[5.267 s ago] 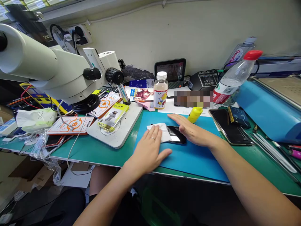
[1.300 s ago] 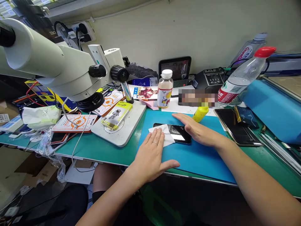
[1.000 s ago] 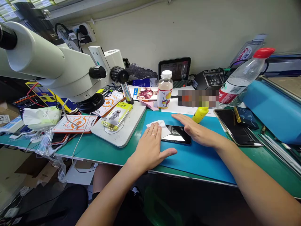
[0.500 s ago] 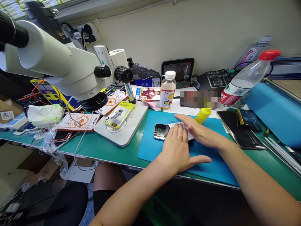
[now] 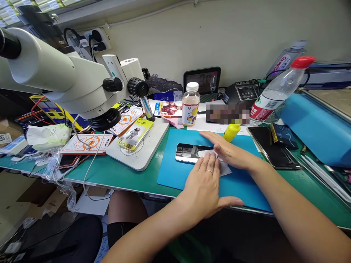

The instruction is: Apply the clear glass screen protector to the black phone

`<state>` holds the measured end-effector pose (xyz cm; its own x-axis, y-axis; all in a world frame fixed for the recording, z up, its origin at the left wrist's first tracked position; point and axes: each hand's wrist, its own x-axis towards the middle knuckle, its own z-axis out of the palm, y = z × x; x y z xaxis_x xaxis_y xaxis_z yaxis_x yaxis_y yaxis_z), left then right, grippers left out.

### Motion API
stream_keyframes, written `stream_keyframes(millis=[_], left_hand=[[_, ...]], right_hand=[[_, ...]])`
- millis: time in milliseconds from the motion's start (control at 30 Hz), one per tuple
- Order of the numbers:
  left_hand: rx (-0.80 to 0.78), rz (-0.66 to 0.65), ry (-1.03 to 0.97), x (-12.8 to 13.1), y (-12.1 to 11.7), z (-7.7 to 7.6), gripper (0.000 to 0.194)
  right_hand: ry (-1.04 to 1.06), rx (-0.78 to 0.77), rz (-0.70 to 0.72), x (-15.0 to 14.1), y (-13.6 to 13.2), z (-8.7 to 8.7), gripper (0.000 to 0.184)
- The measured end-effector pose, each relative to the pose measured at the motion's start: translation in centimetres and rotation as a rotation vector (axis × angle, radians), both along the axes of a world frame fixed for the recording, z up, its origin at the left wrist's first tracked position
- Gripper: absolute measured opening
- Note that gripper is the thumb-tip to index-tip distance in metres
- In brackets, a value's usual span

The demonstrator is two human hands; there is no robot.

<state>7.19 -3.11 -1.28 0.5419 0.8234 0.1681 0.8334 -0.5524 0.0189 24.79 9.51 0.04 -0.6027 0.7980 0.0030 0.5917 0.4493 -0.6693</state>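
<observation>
A smartphone (image 5: 184,152) lies crosswise on the blue mat (image 5: 171,175), its glossy dark face up and reflecting light. A white wipe (image 5: 225,170) covers part of its right end and hangs over the near edge. My left hand (image 5: 205,179), with a ring on one finger, lies palm down, its straight fingers pressing on the wipe and its thumb spread to the right. My right hand (image 5: 225,148) is stretched out, edge down, along the far side of the phone and wipe. Its fingertips reach past the phone's far edge; whether they touch it is hidden.
A yellow squeeze bottle (image 5: 231,132) stands just behind my right hand. Farther back is a white-capped drink bottle (image 5: 191,109). At the left, a microscope (image 5: 90,84) rises over its base, which holds a yellow battery box (image 5: 135,134). Another phone (image 5: 270,146) and a red-capped bottle (image 5: 270,98) are at the right.
My left hand and the wipe have slid toward me and right along the phone, uncovering more of its screen. My right hand stays near the far edge. The view has shifted slightly.
</observation>
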Motion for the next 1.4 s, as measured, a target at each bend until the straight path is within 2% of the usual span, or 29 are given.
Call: stream_keyframes(millis=[167,333,467,600,667,767,967,1200,1400], left_hand=[[-0.067,0.002,-0.050,-4.0,-0.5,-0.6,0.111],[-0.116,0.068,-0.060,-7.4,0.6,-0.5,0.106],[-0.163,0.134,-0.027,-9.0,1.7,-0.2,0.101],[-0.198,0.176,-0.027,-9.4,2.6,0.1,0.098],[-0.204,0.192,-0.027,-9.1,2.9,0.4,0.099],[-0.240,0.199,-0.005,-7.9,3.5,1.0,0.101],[-0.245,0.151,0.027,-3.7,3.7,2.1,0.111],[-0.128,0.049,0.065,1.0,2.5,1.2,0.118],[-0.077,0.000,0.047,1.5,1.8,0.6,0.119]], right_hand=[[-0.007,0.012,0.014,-0.2,-0.2,0.3,0.123],[-0.009,0.035,0.029,-0.2,-0.3,0.4,0.113],[-0.007,0.039,0.036,-0.2,-0.4,0.5,0.108],[-0.011,0.020,0.025,-0.3,-0.6,0.7,0.100],[-0.013,0.011,0.017,-0.4,-0.7,0.9,0.097],[-0.014,-0.002,0.008,-0.5,-0.8,0.9,0.102],[-0.006,-0.025,0.002,-0.7,-0.4,0.5,0.113],[0.001,-0.039,-0.013,-0.7,-0.3,0.2,0.120],[0.002,-0.024,-0.015,-0.5,-0.4,0.3,0.114]])
